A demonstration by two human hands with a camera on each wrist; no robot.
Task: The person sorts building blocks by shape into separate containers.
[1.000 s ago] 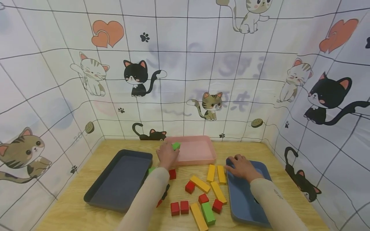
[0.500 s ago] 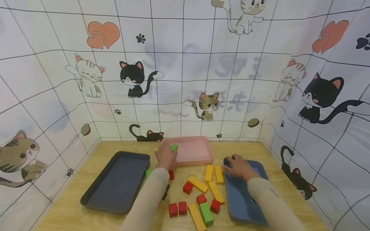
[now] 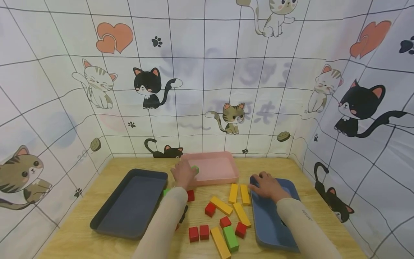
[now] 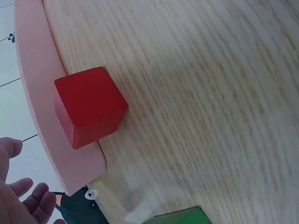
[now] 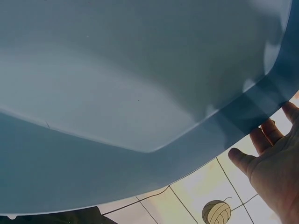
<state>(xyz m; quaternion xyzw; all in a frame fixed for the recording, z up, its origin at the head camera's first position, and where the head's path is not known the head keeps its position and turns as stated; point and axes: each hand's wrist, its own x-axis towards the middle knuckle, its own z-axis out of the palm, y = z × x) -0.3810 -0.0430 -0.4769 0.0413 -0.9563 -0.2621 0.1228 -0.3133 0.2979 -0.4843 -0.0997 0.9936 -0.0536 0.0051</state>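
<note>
My left hand [image 3: 183, 174] is over the left end of the pink tray [image 3: 216, 180] at the back. A green block [image 3: 195, 168] shows beside its fingers, inside the tray and partly hidden by the hand. In the left wrist view the thumb and fingers [image 4: 37, 203] stand apart with nothing visible between them. A red cube [image 4: 91, 106] lies on the table just in front of that tray. My right hand [image 3: 266, 186] rests at the far left corner of the blue tray [image 3: 271, 219], its fingers [image 5: 243, 158] loosely extended at the rim.
A dark grey tray [image 3: 129, 205] stands at the left. Between the trays lie several yellow blocks [image 3: 221, 205], several red cubes [image 3: 204, 232] and a green block [image 3: 230, 239]. A dark object [image 3: 183, 214] lies partly under the left sleeve. Cat-printed cloth [image 3: 207, 72] walls the table.
The green block at my left hand has dropped lower into the pink tray, and the fingers have come off it. My right hand has stayed at the blue tray's corner.
</note>
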